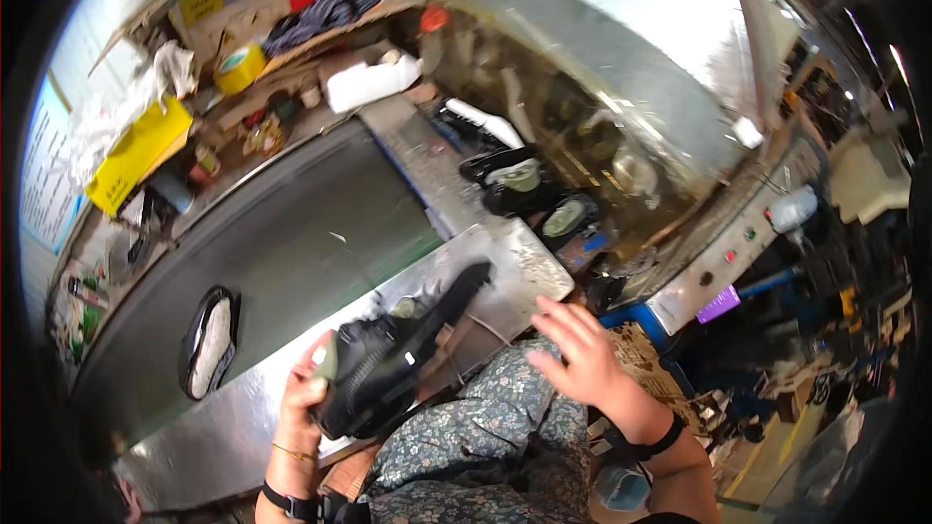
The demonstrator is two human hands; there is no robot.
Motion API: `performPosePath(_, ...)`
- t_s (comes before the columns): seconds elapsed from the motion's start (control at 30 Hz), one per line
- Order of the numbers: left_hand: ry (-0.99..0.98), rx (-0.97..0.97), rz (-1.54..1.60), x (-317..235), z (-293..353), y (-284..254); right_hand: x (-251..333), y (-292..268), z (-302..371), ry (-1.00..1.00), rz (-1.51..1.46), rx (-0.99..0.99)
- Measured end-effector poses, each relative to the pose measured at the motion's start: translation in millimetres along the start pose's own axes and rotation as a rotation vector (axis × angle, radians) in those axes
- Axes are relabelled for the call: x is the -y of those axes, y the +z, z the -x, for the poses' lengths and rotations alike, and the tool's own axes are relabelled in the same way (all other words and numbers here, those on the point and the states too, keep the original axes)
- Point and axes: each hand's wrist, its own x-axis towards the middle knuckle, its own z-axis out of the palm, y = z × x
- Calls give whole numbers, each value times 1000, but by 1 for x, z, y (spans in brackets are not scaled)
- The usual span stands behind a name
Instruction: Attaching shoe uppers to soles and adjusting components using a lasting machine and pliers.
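At a metal desk (243, 427), the left hand (303, 398) grips a black shoe (393, 364) by its heel end, fingers wrapped tight. The right hand (578, 354) hovers open and empty at three o'clock of it. Another shoe (209, 342) lies on the dark belt (291, 243), apparently sole-up, at nine o'clock.

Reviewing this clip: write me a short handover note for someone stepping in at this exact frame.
Left hand: grips a black shoe at its heel end, sole toward the camera, over the metal bench edge.
Right hand: open, empty, fingers spread, just right of the shoe, not touching it.
On the dark belt: one shoe, sole up.
By the machine opening: more black shoes.
Done: one shoe lies on the belt.
Left: the held shoe is not yet set down.
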Motion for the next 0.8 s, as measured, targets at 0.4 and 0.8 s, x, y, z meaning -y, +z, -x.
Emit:
performPosePath(0.4,276,-292,-514,-48,-241,-79,-120,152,-94,285,260,54)
performPosePath(0.8,124,-10,-2165,-21,-569,44,-136,152,-103,312,334,57)
